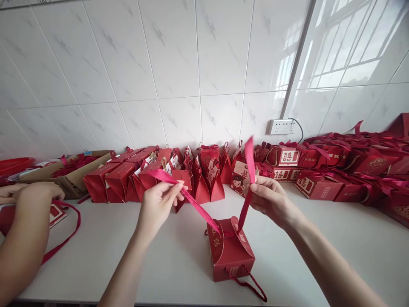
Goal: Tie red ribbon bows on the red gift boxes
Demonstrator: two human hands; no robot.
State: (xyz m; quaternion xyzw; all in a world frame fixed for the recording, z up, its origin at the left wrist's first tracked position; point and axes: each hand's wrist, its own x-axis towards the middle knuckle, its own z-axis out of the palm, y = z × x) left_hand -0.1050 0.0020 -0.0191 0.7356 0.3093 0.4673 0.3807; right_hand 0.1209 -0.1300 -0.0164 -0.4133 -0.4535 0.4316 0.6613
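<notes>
A red gift box (232, 260) stands on the white table, its curved top flaps folded inward. A twisted cord handle (246, 285) hangs from its near side onto the table. The crimson ribbon (202, 210) comes up from between the flaps, its two ends spread apart in a V. My left hand (161, 204) pinches one end up and to the left of the box. My right hand (266, 197) pinches the other end, which rises above the fingers, at the upper right. Neither hand touches the box.
Behind my hands, a row of red boxes (121, 177) lines the tiled wall. More boxes with ribbons (322, 185) are piled at right. A cardboard carton (72, 189) holds ribbons at left. Another person's arm (25, 238) works beside me with a ribbon. A power strip (281, 126) hangs on the wall.
</notes>
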